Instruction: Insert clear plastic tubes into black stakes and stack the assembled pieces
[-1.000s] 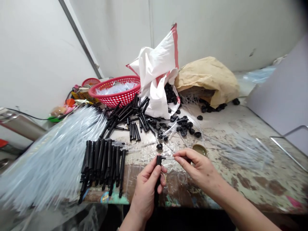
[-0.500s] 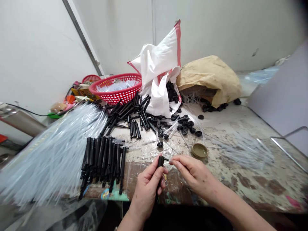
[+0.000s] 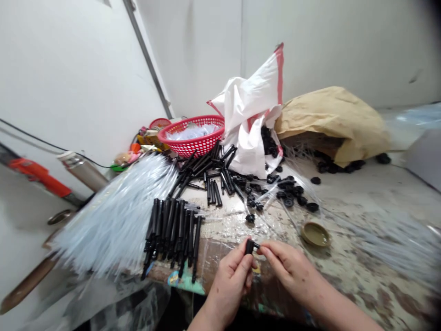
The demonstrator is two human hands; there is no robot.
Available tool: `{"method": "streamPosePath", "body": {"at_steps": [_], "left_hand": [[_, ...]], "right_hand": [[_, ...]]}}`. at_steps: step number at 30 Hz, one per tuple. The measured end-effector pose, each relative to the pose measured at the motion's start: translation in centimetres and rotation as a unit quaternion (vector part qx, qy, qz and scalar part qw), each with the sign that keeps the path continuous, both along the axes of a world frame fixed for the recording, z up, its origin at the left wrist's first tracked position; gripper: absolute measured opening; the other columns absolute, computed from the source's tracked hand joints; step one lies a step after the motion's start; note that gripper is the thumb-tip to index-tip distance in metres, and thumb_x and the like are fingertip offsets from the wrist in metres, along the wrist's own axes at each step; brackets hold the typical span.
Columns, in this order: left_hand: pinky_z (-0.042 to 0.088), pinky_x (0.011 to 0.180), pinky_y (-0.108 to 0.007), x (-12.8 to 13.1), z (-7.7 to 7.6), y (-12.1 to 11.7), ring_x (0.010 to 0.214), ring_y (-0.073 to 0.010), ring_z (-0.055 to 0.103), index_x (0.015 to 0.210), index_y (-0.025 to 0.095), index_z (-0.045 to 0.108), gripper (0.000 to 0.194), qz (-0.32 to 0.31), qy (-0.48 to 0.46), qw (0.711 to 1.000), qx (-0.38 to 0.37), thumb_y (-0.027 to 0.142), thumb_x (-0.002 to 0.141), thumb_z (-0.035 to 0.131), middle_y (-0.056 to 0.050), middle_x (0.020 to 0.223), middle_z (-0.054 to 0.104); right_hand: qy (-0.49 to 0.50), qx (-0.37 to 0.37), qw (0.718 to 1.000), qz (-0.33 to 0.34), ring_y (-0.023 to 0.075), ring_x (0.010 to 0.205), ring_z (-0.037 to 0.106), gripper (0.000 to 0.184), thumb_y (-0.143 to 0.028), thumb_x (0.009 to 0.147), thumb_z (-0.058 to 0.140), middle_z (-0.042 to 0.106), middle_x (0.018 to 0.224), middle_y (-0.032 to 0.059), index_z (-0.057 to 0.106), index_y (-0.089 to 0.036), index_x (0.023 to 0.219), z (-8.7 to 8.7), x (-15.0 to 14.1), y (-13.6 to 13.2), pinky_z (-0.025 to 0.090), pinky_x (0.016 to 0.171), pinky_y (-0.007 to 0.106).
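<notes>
My left hand (image 3: 231,272) is wrapped round a black plastic tube (image 3: 249,247), which stands roughly upright with a thin side nozzle pointing right. At the nozzle's tip, my right hand (image 3: 287,269) has thumb and fingers pinched together; whatever lies between them is too small to make out. To the left, a row of similar black tubes (image 3: 172,230) lies side by side on the worktable (image 3: 217,250). Just beyond my hands sits a small black cap-like part (image 3: 250,219). A shallow olive dish (image 3: 315,234) holding clear liquid is right of them.
Bundled clear thin plastic tubes (image 3: 117,220) cover the left side. Behind are a red basket (image 3: 193,146), a white sack (image 3: 250,105) spilling black parts (image 3: 289,191), and a tan bag (image 3: 337,115). More clear strands (image 3: 396,248) lie at right.
The camera view has turned left, so everything sits farther right and slightly lower. My right fingertips have come closer to the nozzle's tip; my left hand keeps its hold on the tube.
</notes>
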State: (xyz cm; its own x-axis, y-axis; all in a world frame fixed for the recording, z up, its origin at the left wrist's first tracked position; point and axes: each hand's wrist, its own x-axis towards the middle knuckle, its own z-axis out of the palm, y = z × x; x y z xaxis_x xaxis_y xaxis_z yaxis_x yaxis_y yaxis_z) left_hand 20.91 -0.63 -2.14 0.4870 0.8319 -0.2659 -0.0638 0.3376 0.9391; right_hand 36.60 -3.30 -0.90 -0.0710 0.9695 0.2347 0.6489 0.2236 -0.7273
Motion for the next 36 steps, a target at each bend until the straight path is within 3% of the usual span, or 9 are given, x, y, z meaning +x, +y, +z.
{"method": "streamPosePath", "body": {"at_steps": [3, 6, 10, 17, 22, 26, 28, 31, 36], "left_hand": [[0.030, 0.040, -0.018, -1.0, 0.6, 0.6, 0.048, -0.0050, 0.041, 0.128, 0.022, 0.049, 0.049, 0.028, 0.039, 0.998, 0.045, 0.041, 0.083, 0.051, -0.002, 0.078, 0.055], [0.041, 0.048, -0.022, -3.5, 2.2, 2.3, 0.054, -0.0089, 0.050, 0.130, 0.018, 0.047, 0.055, 0.155, 0.114, 0.974, 0.117, 0.043, 0.082, 0.051, -0.005, 0.082, 0.060], [0.047, 0.071, -0.029, -8.6, 4.0, 6.8, 0.070, -0.0146, 0.056, 0.130, 0.017, 0.047, 0.056, 0.341, 0.255, 0.871, 0.244, 0.045, 0.082, 0.049, -0.005, 0.086, 0.065], [0.043, 0.081, -0.041, -12.5, 2.0, 14.1, 0.085, -0.0257, 0.056, 0.111, 0.010, 0.063, 0.044, 0.324, 0.469, 0.692, 0.442, 0.037, 0.083, 0.041, -0.013, 0.088, 0.062], [0.038, 0.084, -0.048, -12.3, 0.5, 15.3, 0.088, -0.0292, 0.053, 0.110, 0.008, 0.062, 0.043, 0.338, 0.503, 0.643, 0.468, 0.036, 0.081, 0.046, -0.016, 0.091, 0.058], [0.039, 0.084, -0.046, -12.0, 1.4, 14.2, 0.091, -0.0289, 0.054, 0.111, 0.008, 0.060, 0.042, 0.345, 0.513, 0.591, 0.518, 0.037, 0.085, 0.046, -0.017, 0.095, 0.057], [0.040, 0.086, -0.046, -11.3, 2.4, 13.2, 0.093, -0.0283, 0.054, 0.114, 0.009, 0.059, 0.040, 0.357, 0.476, 0.585, 0.551, 0.034, 0.085, 0.047, -0.016, 0.098, 0.057], [0.040, 0.091, -0.043, -8.8, 3.7, 11.4, 0.101, -0.0258, 0.053, 0.124, 0.015, 0.051, 0.042, 0.339, 0.379, 0.617, 0.600, 0.026, 0.084, 0.053, -0.015, 0.108, 0.055], [0.038, 0.098, -0.044, -2.9, 3.3, 8.5, 0.119, -0.0283, 0.046, 0.136, 0.020, 0.037, 0.060, 0.132, 0.261, 0.686, 0.667, 0.018, 0.080, 0.057, -0.015, 0.128, 0.051]], "right_hand": [[0.045, 0.003, 0.999, 0.011, 0.0187, 0.087, 0.063, 0.029, -0.032, 0.092, 0.035, 0.067, 0.093, 0.0082, 0.060, -0.019, 0.097, -0.1, -0.4, 0.8, 0.049, 0.077, 0.031], [0.055, -0.005, 0.998, -0.011, 0.0207, 0.100, 0.059, 0.036, -0.038, 0.091, 0.036, 0.064, 0.107, 0.0110, 0.055, -0.017, 0.112, 0.2, -0.4, 1.8, 0.047, 0.086, 0.034], [0.030, -0.031, 0.999, -0.011, 0.0206, 0.096, 0.059, 0.035, -0.037, 0.090, 0.035, 0.064, 0.103, 0.0110, 0.057, -0.016, 0.106, 0.4, -0.3, 4.6, 0.046, 0.084, 0.033], [-0.134, -0.112, 0.985, -0.020, 0.0201, 0.090, 0.059, 0.024, -0.021, 0.089, 0.039, 0.064, 0.096, 0.0111, 0.061, -0.014, 0.094, -0.2, -4.7, 14.3, 0.042, 0.078, 0.028], [-0.174, -0.134, 0.972, -0.090, 0.0246, 0.089, 0.059, 0.028, -0.018, 0.079, 0.053, 0.057, 0.107, 0.0182, 0.055, -0.010, 0.105, -1.4, -7.1, 18.4, 0.041, 0.072, 0.030], [-0.181, -0.135, 0.969, -0.098, 0.0221, 0.084, 0.060, 0.023, -0.012, 0.076, 0.052, 0.061, 0.095, 0.0138, 0.057, -0.011, 0.098, -1.4, -6.3, 19.2, 0.042, 0.070, 0.027], [-0.177, -0.121, 0.972, -0.094, 0.0206, 0.084, 0.059, 0.023, -0.013, 0.077, 0.050, 0.060, 0.092, 0.0118, 0.058, -0.011, 0.098, -0.6, -5.3, 18.9, 0.042, 0.070, 0.026], [-0.170, -0.089, 0.978, -0.080, 0.0173, 0.086, 0.056, 0.026, -0.014, 0.080, 0.048, 0.057, 0.098, 0.0093, 0.059, -0.014, 0.104, 1.4, -3.4, 16.9, 0.042, 0.075, 0.025], [-0.133, 0.044, 0.989, 0.041, 0.0166, 0.084, 0.053, 0.027, -0.007, 0.081, 0.044, 0.054, 0.092, 0.0073, 0.062, -0.015, 0.098, 4.5, -0.7, 9.4, 0.045, 0.075, 0.027]]}}
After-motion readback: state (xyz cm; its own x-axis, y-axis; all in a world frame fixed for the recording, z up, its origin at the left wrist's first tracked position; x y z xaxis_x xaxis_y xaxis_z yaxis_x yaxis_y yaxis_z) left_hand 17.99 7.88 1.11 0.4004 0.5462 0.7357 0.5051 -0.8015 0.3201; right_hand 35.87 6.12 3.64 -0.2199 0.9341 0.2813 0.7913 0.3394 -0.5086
